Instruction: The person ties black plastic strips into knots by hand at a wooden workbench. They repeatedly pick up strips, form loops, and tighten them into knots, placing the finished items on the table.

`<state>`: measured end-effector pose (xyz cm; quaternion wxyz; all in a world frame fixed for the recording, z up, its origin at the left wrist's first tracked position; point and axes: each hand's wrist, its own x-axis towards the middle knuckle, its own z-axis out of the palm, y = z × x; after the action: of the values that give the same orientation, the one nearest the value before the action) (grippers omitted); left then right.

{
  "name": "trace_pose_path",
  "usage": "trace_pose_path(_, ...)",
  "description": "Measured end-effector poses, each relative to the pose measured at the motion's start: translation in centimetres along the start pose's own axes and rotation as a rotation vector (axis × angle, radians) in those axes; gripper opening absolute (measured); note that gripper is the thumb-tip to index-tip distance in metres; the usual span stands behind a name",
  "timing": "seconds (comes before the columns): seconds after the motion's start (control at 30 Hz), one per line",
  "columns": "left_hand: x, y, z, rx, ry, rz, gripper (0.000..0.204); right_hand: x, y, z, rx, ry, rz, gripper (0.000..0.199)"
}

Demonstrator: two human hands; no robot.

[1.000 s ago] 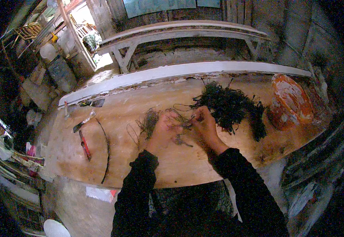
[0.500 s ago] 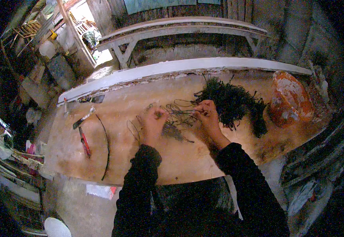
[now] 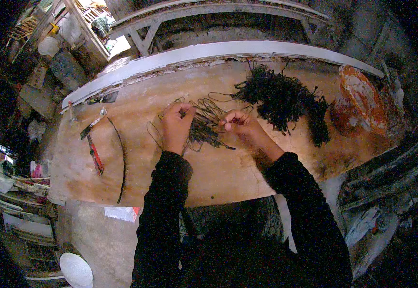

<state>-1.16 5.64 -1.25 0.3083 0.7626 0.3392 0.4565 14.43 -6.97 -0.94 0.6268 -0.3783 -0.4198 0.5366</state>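
Note:
Over the wooden table my left hand (image 3: 177,126) is closed in a pinch, apparently on a thin dark cord at the left edge of a loose pile. My right hand (image 3: 244,127) is closed too, thumb against fingers, just right of that pile; the strand in its fingertips is too fine to show clearly. The loose pile of thin dark cords (image 3: 203,130) lies between and below both hands, with loops sticking out. Farther right and back sits a large heap of black knotted cords (image 3: 283,98). A single loop of cord (image 3: 153,134) lies beside my left wrist.
At the left lie a red-handled tool (image 3: 94,158), a dark-and-silver piece (image 3: 93,125) and a curved black strip (image 3: 122,163). An orange-and-white bag-like object (image 3: 362,101) stands at the right. A white raised ledge (image 3: 218,49) borders the table's far edge; beyond it is a bench (image 3: 228,8).
The whole view has shifted, so the table sits higher. My right hand has come lower and nearer the front relative to the left; both stay pinched.

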Motion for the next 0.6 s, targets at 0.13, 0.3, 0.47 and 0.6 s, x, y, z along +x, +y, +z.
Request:
trace_pose_path(0.13, -0.6, 1.0, 0.4, -0.151, -0.121, -0.036, 0.011, 0.5, 0.0, 0.4, 0.033, 0.157, -0.07, 0.01)
trace_pose_path(0.3, -1.9, 2.4, 1.5, -0.409, -0.43, -0.056, 0.012, 2.1, 2.1, -2.4, -0.475, 0.464, -0.278, 0.016)
trace_pose_path(0.47, -2.9, 4.7, 1.8, -0.391, -0.755, -0.029, 0.012, 2.8, 3.6, -5.0, -0.543, 0.632, -0.47, 0.012)
trace_pose_path(0.6, -1.9, 3.9, 0.4, -0.321, -0.535, -0.119, 0.01, 1.5, 0.6, -1.4, -0.937, 0.704, -0.505, 0.008)
